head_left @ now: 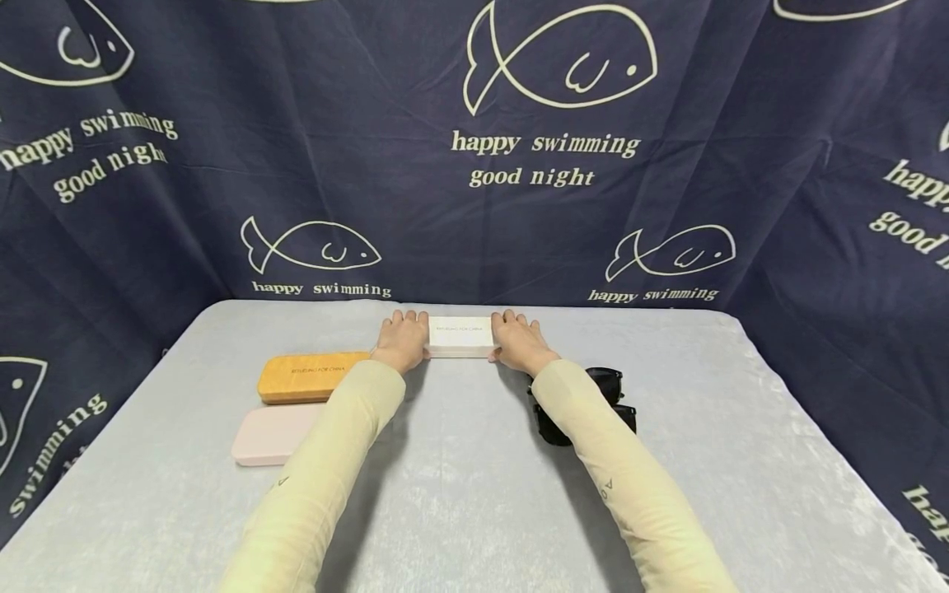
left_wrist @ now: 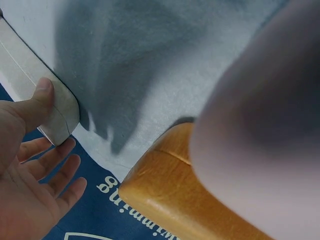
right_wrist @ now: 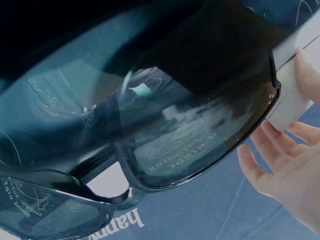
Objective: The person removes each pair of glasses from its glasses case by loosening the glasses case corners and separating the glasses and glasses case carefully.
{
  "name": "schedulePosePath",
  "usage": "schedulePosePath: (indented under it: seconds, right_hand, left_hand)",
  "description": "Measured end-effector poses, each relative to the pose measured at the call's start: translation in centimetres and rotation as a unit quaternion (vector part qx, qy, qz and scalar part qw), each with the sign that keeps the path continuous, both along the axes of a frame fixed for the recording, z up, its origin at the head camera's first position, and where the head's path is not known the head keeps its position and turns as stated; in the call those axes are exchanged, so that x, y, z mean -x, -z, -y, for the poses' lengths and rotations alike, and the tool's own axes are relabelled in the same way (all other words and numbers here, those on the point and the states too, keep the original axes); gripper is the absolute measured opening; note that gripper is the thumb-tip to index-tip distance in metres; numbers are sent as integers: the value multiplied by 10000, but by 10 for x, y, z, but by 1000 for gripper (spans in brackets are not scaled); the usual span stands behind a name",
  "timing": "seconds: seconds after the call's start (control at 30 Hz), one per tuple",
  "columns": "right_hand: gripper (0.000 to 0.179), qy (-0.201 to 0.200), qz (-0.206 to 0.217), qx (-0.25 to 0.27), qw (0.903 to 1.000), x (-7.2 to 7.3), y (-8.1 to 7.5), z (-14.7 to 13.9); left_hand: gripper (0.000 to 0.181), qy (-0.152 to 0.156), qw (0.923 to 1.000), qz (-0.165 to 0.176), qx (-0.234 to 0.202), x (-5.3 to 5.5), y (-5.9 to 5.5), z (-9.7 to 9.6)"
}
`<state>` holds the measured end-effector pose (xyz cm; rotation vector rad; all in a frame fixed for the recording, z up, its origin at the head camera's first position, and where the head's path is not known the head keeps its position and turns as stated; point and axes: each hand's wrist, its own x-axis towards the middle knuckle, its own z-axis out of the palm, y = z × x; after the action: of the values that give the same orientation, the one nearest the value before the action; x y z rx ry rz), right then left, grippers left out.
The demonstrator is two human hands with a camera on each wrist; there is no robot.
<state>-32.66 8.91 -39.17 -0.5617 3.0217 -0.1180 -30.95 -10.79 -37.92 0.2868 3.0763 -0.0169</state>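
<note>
A white glasses case [head_left: 460, 339] with small lettering lies near the table's far edge, between both hands. My left hand [head_left: 401, 339] grips its left end; in the left wrist view the thumb [left_wrist: 42, 100] presses the near side while the fingers reach to the far side. The right end is held by my right hand [head_left: 521, 339]. In the right wrist view, that hand's thumb and fingers lie about the case [right_wrist: 287, 107], and dark sunglasses [right_wrist: 195, 135] fill much of the foreground.
Left of the arms lie an orange glasses case [head_left: 307, 377] and, nearer, a pink case [head_left: 270, 435], partly covered by the left sleeve. Two pairs of black sunglasses, one farther [head_left: 608, 383] and one nearer [head_left: 621, 420], sit beside the right sleeve. A dark blue fish-print curtain [head_left: 415, 189] hangs behind the table.
</note>
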Motion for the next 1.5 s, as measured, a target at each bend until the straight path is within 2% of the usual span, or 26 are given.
schedulePosePath:
  seconds: [0.43, 0.8, 1.03, 1.5]
  right_hand:
    - [65, -157, -70, 142, 9998, -3, -3, -3]
    - [66, -399, -186, 185, 9989, -12, -9, -7]
    - [61, -625, -389, 215, 9971, -25, -13, -11]
    - [59, -932, -577, 172, 9938, -47, -9, -23]
  left_hand:
    - [56, 64, 10000, 13, 73, -1, -3, 2]
    - [60, 351, 9992, -153, 101, -11, -9, 6]
    - [60, 556, 9982, -141, 160, -23, -12, 7]
    - [53, 995, 9939, -422, 227, -50, -9, 9]
